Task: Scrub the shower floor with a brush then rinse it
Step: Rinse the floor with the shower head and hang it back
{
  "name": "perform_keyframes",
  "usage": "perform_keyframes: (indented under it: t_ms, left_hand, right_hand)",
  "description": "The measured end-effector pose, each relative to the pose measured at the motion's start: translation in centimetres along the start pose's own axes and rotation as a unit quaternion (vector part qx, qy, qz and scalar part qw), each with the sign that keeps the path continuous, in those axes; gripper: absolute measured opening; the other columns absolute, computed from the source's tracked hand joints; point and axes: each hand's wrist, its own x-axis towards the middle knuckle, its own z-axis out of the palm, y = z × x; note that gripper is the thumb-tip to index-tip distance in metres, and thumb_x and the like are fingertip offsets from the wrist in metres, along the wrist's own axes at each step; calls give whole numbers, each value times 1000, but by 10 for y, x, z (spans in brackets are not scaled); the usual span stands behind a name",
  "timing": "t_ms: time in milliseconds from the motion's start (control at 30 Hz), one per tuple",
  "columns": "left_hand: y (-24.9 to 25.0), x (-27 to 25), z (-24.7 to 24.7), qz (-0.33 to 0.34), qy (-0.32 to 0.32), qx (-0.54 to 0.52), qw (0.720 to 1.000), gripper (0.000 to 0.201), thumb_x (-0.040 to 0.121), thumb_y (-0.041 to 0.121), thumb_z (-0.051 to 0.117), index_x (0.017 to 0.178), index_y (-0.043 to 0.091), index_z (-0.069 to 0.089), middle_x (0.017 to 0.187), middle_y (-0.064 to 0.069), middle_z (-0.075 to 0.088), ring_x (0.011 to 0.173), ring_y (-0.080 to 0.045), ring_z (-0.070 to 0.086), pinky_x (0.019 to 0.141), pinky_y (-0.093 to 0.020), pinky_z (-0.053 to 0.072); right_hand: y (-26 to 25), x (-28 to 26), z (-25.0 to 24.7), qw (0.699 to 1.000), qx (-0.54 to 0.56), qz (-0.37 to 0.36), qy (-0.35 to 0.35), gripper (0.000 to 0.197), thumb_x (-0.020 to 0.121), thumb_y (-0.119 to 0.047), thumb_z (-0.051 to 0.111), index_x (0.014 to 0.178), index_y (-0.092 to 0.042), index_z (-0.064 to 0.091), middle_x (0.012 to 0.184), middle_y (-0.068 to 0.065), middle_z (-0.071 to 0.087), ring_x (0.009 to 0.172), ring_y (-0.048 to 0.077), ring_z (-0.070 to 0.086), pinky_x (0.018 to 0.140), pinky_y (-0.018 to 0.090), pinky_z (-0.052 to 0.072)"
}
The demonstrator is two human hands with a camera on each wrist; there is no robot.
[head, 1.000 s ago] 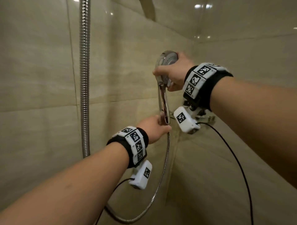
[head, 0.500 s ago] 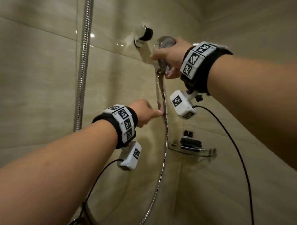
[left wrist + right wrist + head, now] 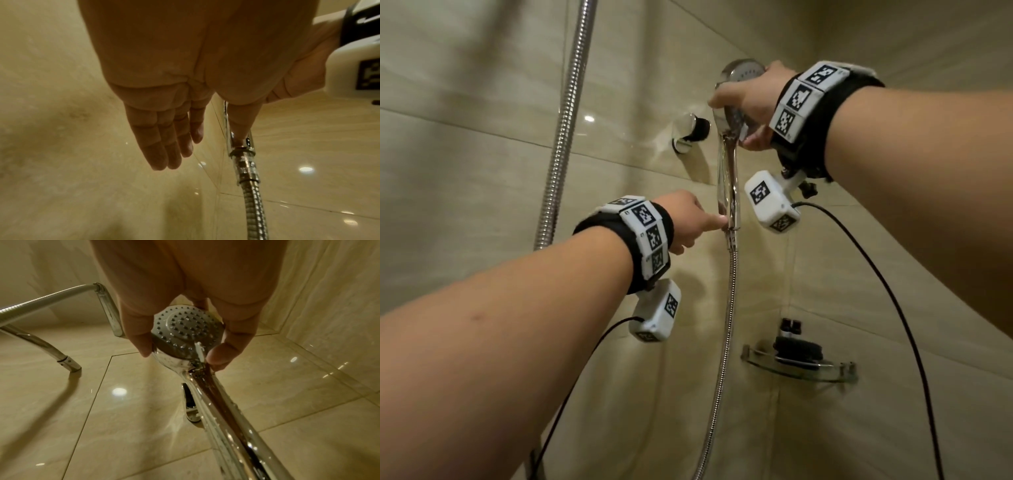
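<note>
A chrome shower head (image 3: 743, 73) is held up against the tiled wall, and my right hand (image 3: 751, 102) grips it with fingers and thumb curled round its rim. In the right wrist view the nozzle face (image 3: 188, 330) points at the camera and the wet handle (image 3: 224, 415) runs down to the lower right. My left hand (image 3: 688, 224) reaches to the handle's lower end (image 3: 732, 222). Its thumb (image 3: 241, 129) presses on the chrome there while the other fingers (image 3: 164, 146) stay straight and apart from it. The metal hose (image 3: 725, 335) hangs below. No brush is in view.
A chrome wall holder (image 3: 690, 132) sits just left of the shower head and is empty. A ribbed riser hose (image 3: 561, 130) runs up the wall at left. A glass corner shelf (image 3: 835, 375) with dark items sits low on the right. Tiled walls close in on both sides.
Both hands lifted the shower head, which now stands higher than the wall holder. The left hand has loosened from around the handle's end to a touch with straight fingers.
</note>
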Motion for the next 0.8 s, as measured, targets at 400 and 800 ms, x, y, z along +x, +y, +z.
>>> perform_keyframes:
  t_ms: [400, 800]
  left_hand:
    - [7, 9, -12, -3, -36, -82, 996, 38, 93, 45, 71, 110, 13, 63, 99, -4, 76, 82, -18, 73, 83, -38, 62]
    - [19, 17, -13, 9, -75, -160, 984, 15, 100, 26, 64, 103, 10, 63, 96, -10, 75, 86, -25, 75, 88, -42, 61]
  right_hand:
    - [-29, 23, -1, 999, 27, 1, -26, 40, 81, -42, 81, 90, -15, 52, 99, 9, 63, 83, 24, 71, 60, 31, 62]
    - [-48, 53, 0, 1000, 25, -7, -13, 49, 78, -45, 83, 97, -9, 55, 104, 14, 67, 82, 25, 74, 64, 27, 59]
